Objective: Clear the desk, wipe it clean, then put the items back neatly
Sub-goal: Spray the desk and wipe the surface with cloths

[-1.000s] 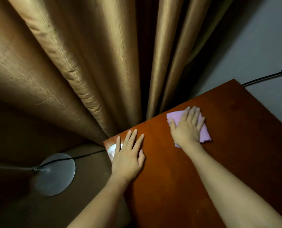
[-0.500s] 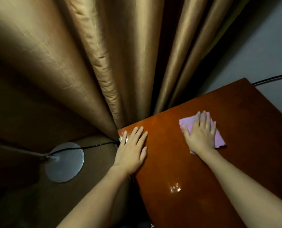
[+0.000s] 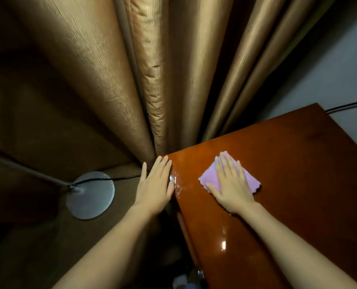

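A glossy reddish-brown wooden desk [image 3: 288, 163] fills the right of the view, with nothing standing on the part I see. My right hand [image 3: 230, 184] lies flat with straight fingers on a folded pink cloth [image 3: 210, 177], pressing it to the desk near the left corner. My left hand [image 3: 155, 185] lies flat with straight fingers over the desk's left edge, at the far left corner. Wet shiny streaks show on the wood between the two hands.
Golden-brown curtains [image 3: 152, 80] hang right behind the desk's far edge. A floor lamp's round metal base [image 3: 90, 195] with a black cable [image 3: 119, 178] sits on the floor to the left. Another black cable [image 3: 348, 105] runs along the grey wall at the right.
The right hand has slid the pink cloth toward me and to the left, closer to the desk's left edge. The left hand has shifted outward over that edge. The view turned.
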`<state>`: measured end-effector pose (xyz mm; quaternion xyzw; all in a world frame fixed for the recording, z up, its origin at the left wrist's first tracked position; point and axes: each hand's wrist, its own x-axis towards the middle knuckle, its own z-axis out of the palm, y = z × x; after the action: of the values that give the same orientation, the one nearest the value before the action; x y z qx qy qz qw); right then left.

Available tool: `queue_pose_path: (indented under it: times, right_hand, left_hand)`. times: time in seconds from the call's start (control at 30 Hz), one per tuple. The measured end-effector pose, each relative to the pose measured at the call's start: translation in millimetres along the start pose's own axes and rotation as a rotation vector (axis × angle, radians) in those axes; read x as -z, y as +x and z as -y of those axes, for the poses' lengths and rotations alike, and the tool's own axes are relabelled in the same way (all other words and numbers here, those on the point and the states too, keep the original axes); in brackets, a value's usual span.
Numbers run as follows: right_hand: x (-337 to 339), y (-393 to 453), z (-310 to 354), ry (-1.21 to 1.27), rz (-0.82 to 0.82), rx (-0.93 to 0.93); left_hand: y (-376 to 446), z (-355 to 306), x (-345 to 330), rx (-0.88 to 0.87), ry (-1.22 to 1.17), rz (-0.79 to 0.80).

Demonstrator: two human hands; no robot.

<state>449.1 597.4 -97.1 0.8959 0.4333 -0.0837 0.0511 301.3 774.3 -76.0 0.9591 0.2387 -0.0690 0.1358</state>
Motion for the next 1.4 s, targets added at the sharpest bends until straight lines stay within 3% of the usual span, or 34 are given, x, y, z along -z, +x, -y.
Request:
queue_pose_path:
  times: [0.2, 0.27, 0.37, 0.53, 0.7, 0.83, 0.9, 1.03, 1.2, 1.3, 1.4]
  right_hand:
    - [16.7, 63.2, 50.0, 0.162, -0.055, -0.454]
    - [17.7, 82.0, 81.5, 0.181, -0.071, -0.373]
    - [11.4, 76.2, 117.5, 0.115, -0.095, -0.105]
    - [-9.0, 0.9, 102.0, 0.06, -0.038, 0.117]
    - [-8.6, -36.6, 23.0, 0.019, -0.05, -0.145]
    - [6.1, 3.0, 38.6, 0.145, -0.022, -0.493]
    - [5.2, 17.2, 64.6, 0.173, -0.045, -0.449]
    - [-10.8, -12.2, 96.9, 0.089, -0.111, -0.161]
    - [-26.5, -95.0, 61.2, 0.026, -0.07, 0.05]
    - [-26.9, -115.0, 17.2, 0.025, -0.05, -0.084]
    - [-19.3, -85.8, 8.4, 0.104, -0.031, -0.382]
  left_hand:
    - [-21.1, 26.5, 8.3, 0.143, -0.079, 0.035]
    - [-30.4, 38.2, 5.8, 0.167, -0.053, 0.056]
    - [-40.7, 47.6, 5.1, 0.189, -0.028, 0.097]
    - [-37.5, 38.0, 12.1, 0.153, 0.004, 0.093]
    - [-34.8, 5.0, 14.9, 0.006, -0.008, 0.079]
    - [-42.8, 4.5, 4.8, -0.011, 0.016, 0.098]
    - [-50.0, 11.4, 0.5, 0.007, 0.045, 0.124]
    - [-63.6, 21.4, -2.6, 0.038, 0.108, 0.18]
    - [-55.2, -4.3, 0.1, -0.029, 0.115, 0.134]
    - [-46.8, -26.6, 1.3, -0.124, 0.058, 0.104]
    - [-44.5, -38.6, -2.4, -0.182, 0.043, 0.101]
